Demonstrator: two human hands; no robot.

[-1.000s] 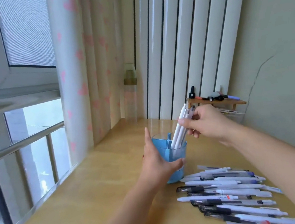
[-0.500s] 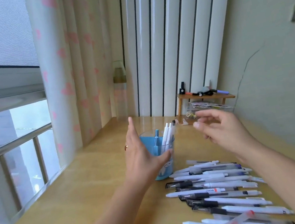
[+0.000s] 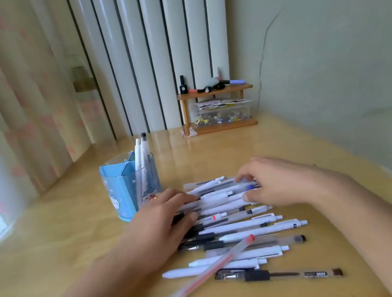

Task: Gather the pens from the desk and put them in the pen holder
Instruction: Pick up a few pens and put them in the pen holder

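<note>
A blue pen holder (image 3: 120,191) stands on the wooden desk (image 3: 54,256) with a few white pens (image 3: 142,156) upright in its clear compartment. To its right lies a row of several loose pens (image 3: 247,231), white, clear and black, with a red-capped clear pen (image 3: 207,272) lying across them. Both hands are at the far end of this row. My left hand (image 3: 160,221) rests with fairly straight fingers on the pens' left ends. My right hand (image 3: 277,182) curls over the right ends, with fingers above and thumb below a few white pens (image 3: 221,195).
At the back of the desk a small wooden shelf (image 3: 215,92) holds markers, with a clear box of clips (image 3: 223,116) under it. A curtain (image 3: 20,110) and a window are on the left, and a wall is on the right.
My right hand let go of the pens in the holder and my left hand let go of the holder. Both hands came down onto the row of pens. The view tilted down.
</note>
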